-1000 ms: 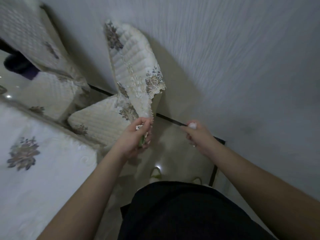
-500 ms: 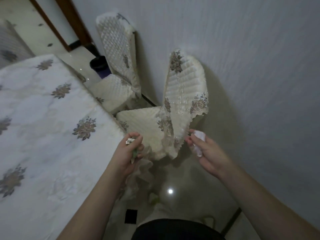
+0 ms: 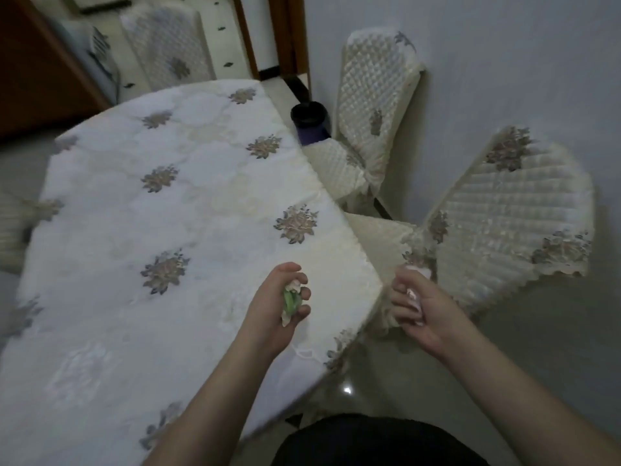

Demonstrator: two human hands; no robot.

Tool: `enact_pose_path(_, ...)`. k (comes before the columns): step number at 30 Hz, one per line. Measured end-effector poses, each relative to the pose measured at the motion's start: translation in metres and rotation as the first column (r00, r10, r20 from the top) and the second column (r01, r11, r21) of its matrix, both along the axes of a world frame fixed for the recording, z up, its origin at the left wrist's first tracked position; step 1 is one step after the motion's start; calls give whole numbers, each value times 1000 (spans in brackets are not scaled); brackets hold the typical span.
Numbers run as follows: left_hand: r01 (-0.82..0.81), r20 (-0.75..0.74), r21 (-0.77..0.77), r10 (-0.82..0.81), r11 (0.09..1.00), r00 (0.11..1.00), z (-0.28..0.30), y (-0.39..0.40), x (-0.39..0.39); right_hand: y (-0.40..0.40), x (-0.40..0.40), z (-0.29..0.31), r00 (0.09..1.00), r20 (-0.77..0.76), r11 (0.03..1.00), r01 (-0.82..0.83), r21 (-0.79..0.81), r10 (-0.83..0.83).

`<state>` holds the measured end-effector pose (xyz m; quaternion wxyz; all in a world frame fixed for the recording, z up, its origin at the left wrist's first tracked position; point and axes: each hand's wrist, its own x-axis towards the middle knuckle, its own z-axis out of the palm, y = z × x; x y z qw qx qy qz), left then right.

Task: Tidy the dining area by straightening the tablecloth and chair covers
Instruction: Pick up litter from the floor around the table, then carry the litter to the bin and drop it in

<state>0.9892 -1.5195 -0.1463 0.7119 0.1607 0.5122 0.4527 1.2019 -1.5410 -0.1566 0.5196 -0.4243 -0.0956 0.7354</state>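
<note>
Two jobs make up this task, and neither looks finished from here. The tablecloth (image 3: pixel 161 230) lies flat across most of the counter with its floral motifs in even rows, and no large wrinkle shows on top; only its near right corner, where the scalloped hem droops over the edge beside the right hand, looks a little bunched. Of the chair covers, the near chair cover (image 3: pixel 514 223) against the wall seems the least settled: its quilted back panel sits askew and its lace hem hangs free at the lower right. The far chair cover (image 3: pixel 373 95) by the wall appears seated well enough, and a third covered chair (image 3: pixel 168 45) stands beyond the counter.

Neither hand is on any cloth at present. The left hand (image 3: pixel 279 307) hovers above the tablecloth with its fingers curled round a small green-and-white scrap (image 3: pixel 290 301). The right hand (image 3: pixel 416 307) is off the counter's corner, just beside the near chair cover's seat, its fingers closed on a small white wad (image 3: pixel 415 297). What these scraps are I cannot tell. My guess is they must be put down or thrown away before proper straightening goes on.

At the left edge, another quilted piece (image 3: pixel 13 230) is cut off. A dark bin (image 3: pixel 309 119) is partly hidden behind the counter, and the chair legs and the tablecloth's far overhang are out of sight.
</note>
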Motion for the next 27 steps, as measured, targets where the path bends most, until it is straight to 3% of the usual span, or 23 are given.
enact_pose_path(4, -216, 147, -21, 217, 976, 965, -1, -6, -47, 24, -46, 7, 986, -1, 986, -166, -25, 166)
enact_pose_path(9, -417, 128, -23, 416, 909, 900, 2, -21, -82, 63, -84, 6, 947, -126, 947, -309, -92, 297)
enact_pose_path(13, -572, 97, -38, 573, 819, 814, 10, -45, -97, 90, -120, 7, 863, -163, 866, -494, -81, 477)
enact_pose_path(20, -787, 11, -2, 787, 617, 617, 21, -101, -108, 84, -193, -1, 604, -245, 619, -785, -19, 758)
enact_pose_path(24, -908, 22, -24, 908, 418, 418, 22, -139, -110, 50, -229, -5, 412, -384, 451, -893, 13, 826)
enact_pose_path(27, -957, 69, -34, 956, 288, 285, 24, -174, -115, 18, -257, -4, 299, -403, 334, -942, 18, 865)
